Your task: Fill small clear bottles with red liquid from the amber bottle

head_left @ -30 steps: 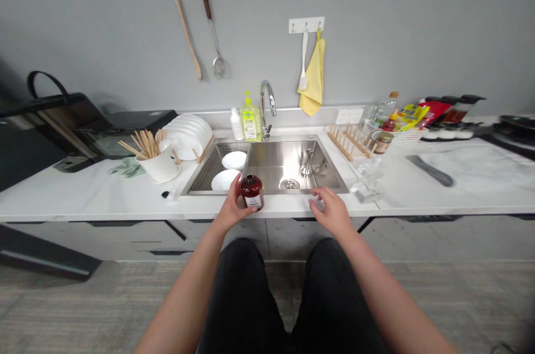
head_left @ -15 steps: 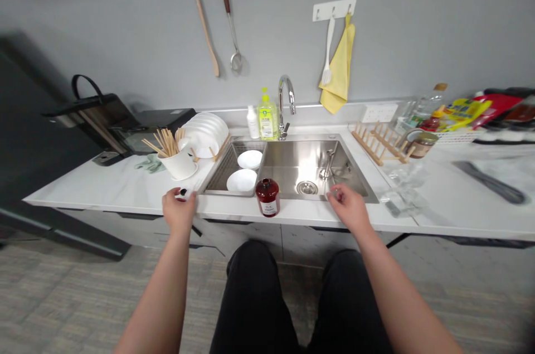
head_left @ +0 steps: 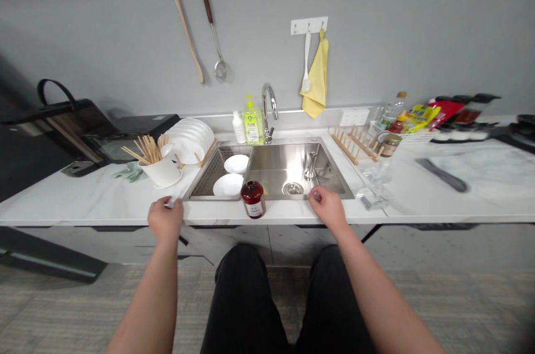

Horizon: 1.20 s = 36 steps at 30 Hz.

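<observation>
A dark red glass bottle [head_left: 253, 199] with an open neck and a pale label stands upright on the front rim of the steel sink [head_left: 346, 196]. To its left, my left hand [head_left: 165, 219] rests at the counter's front edge, fingers curled in. Something small and pale shows between thumb and fingers, too unclear to name. My right hand [head_left: 329, 206] is at the sink's front right edge, thumb and forefinger pinched together; whatever is in them is hidden. Neither hand touches the bottle. Two white bowls [head_left: 228, 185] sit in the sink's left basket.
A white pot of chopsticks [head_left: 163, 172] and racked white plates [head_left: 190, 139] stand left of the sink. Behind it are a yellow-green soap bottle [head_left: 252, 124] and the faucet [head_left: 267, 111]. Clear plastic packaging [head_left: 371, 196], a wooden rack [head_left: 355, 145] and a dark grey utensil [head_left: 443, 174] lie right.
The view has swung right, so everything sits further left. A black round spot at my left fingers is no longer seen; a pale bit shows there. The bottle keeps its place by the sink.
</observation>
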Each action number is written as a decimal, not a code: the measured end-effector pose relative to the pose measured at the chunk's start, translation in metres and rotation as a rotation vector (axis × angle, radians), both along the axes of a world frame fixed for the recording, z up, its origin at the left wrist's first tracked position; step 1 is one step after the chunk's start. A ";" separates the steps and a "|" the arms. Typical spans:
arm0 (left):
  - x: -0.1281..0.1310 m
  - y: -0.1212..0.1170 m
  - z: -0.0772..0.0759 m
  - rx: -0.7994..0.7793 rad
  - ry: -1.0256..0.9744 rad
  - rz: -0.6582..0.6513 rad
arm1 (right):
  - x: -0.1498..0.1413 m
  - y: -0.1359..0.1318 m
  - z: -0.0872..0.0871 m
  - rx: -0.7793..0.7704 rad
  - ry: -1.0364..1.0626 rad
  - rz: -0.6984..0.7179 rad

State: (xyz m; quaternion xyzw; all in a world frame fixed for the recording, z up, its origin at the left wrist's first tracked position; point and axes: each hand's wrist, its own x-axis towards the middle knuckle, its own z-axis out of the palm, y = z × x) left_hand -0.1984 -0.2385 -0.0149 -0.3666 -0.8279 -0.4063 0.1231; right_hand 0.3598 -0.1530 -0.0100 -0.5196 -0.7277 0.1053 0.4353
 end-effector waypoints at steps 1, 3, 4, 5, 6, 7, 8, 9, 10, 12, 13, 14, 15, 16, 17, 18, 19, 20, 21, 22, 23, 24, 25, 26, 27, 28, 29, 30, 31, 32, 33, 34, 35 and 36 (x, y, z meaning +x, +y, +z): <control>0.001 -0.003 0.001 0.036 -0.027 -0.012 | 0.000 -0.003 0.001 0.012 0.020 0.013; 0.005 -0.014 0.003 0.158 -0.130 -0.030 | 0.003 -0.015 0.000 0.046 0.087 0.037; 0.009 -0.020 0.003 0.236 -0.209 -0.043 | 0.007 -0.025 -0.003 0.067 0.125 0.040; 0.015 -0.029 0.001 0.321 -0.303 -0.064 | 0.014 -0.037 -0.008 0.091 0.161 0.024; 0.023 -0.038 -0.002 0.403 -0.406 -0.094 | 0.022 -0.050 -0.015 0.114 0.187 -0.010; 0.033 -0.048 -0.005 0.473 -0.512 -0.141 | 0.033 -0.064 -0.024 0.131 0.199 -0.058; 0.046 -0.059 -0.010 0.539 -0.608 -0.198 | 0.045 -0.077 -0.032 0.146 0.211 -0.129; 0.059 -0.069 -0.016 0.599 -0.691 -0.252 | 0.058 -0.089 -0.040 0.169 0.221 -0.222; 0.074 -0.078 -0.021 0.644 -0.773 -0.306 | 0.073 -0.098 -0.046 0.199 0.224 -0.324; 0.103 -0.093 -0.029 0.692 -0.940 -0.390 | 0.101 -0.106 -0.053 0.241 0.214 -0.510; 0.116 -0.097 -0.031 0.695 -1.019 -0.419 | 0.113 -0.105 -0.052 0.248 0.208 -0.574; 0.128 -0.100 -0.031 0.691 -1.089 -0.443 | 0.123 -0.100 -0.050 0.247 0.201 -0.614; 0.139 -0.102 -0.030 0.687 -1.146 -0.461 | 0.131 -0.093 -0.046 0.236 0.188 -0.634; 0.149 -0.102 -0.027 0.686 -1.189 -0.479 | 0.137 -0.085 -0.041 0.214 0.166 -0.635; 0.158 -0.102 -0.023 0.687 -1.221 -0.499 | 0.141 -0.076 -0.036 0.179 0.137 -0.633; 0.166 -0.102 -0.018 0.688 -1.245 -0.524 | 0.143 -0.067 -0.031 0.144 0.116 -0.640; 0.174 -0.103 -0.012 0.685 -1.264 -0.550 | 0.143 -0.059 -0.026 0.108 0.100 -0.652; 0.181 -0.104 -0.007 0.681 -1.278 -0.574 | 0.143 -0.052 -0.022 0.071 0.088 -0.668; 0.187 -0.106 -0.001 0.671 -1.289 -0.596 | 0.142 -0.047 -0.019 0.030 0.084 -0.686; 0.193 -0.110 0.004 0.659 -1.297 -0.616 | 0.141 -0.044 -0.016 -0.011 0.091 -0.706; 0.199 -0.114 0.009 0.648 -1.303 -0.632 | 0.140 -0.043 -0.014 -0.049 0.107 -0.720; 0.204 -0.119 0.014 0.634 -1.307 -0.647 | 0.139 -0.043 -0.013 -0.075 0.128 -0.727; 0.209 -0.125 0.017 0.620 -1.308 -0.662 | 0.137 -0.046 -0.012 -0.084 0.153 -0.723; 0.214 -0.131 0.020 0.607 -1.309 -0.675 | 0.136 -0.050 -0.013 -0.077 0.176 -0.702; 0.219 -0.137 0.023 0.595 -1.307 -0.687 | 0.134 -0.057 -0.013 -0.054 0.196 -0.668; 0.224 -0.142 0.025 0.584 -1.305 -0.696 | 0.131 -0.065 -0.014 -0.024 0.215 -0.624; 0.230 -0.147 0.026 0.570 -1.302 -0.706 | 0.127 -0.074 -0.015 0.005 0.237 -0.571; 0.236 -0.151 0.028 0.557 -1.297 -0.714 | 0.122 -0.086 -0.017 0.025 0.261 -0.513; 0.242 -0.155 0.030 0.542 -1.293 -0.723 | 0.117 -0.098 -0.017 0.034 0.289 -0.454; 0.248 -0.158 0.033 0.523 -1.288 -0.736 | 0.110 -0.112 -0.018 0.034 0.319 -0.388; 0.255 -0.160 0.036 0.500 -1.280 -0.756 | 0.104 -0.127 -0.018 0.020 0.332 -0.323; 0.261 -0.162 0.040 0.475 -1.266 -0.781 | 0.097 -0.143 -0.017 0.004 0.338 -0.273; 0.267 -0.165 0.044 0.449 -1.245 -0.810 | 0.091 -0.158 -0.016 -0.014 0.343 -0.216; 0.272 -0.167 0.050 0.418 -1.216 -0.843 | 0.085 -0.175 -0.015 -0.035 0.353 -0.156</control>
